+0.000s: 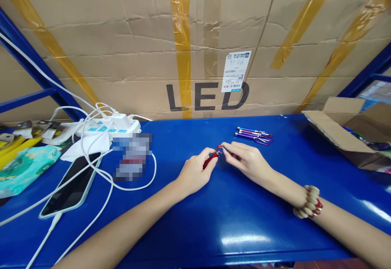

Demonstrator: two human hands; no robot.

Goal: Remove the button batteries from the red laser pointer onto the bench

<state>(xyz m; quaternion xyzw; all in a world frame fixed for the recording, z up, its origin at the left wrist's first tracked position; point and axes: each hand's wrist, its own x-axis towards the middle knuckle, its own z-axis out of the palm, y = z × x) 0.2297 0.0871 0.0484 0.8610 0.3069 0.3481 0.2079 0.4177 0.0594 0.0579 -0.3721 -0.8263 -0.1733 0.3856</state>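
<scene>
Cardboard wall: stands upright behind everything, printed LED and crossed by strips of yellow-brown tape
Blue tabletop: glossy, spreading beneath both hands
Open carton: at the far right, flaps up, small things inside
Power strip: white, at the back left, with plugs and white cables
Phone: dark screen up, lying near the left forearm, a cable at its near end
Right hand: beaded bracelet at the wrist, thumb and fingertips pinching the loop of a red clip
Left hand: thumb and fingers pinching a red tube
Slim tubes: blue, red and purple, clipped ends rightward, lying together beyond the right hand
Red tube and clip: held above the tabletop between the two hands
</scene>
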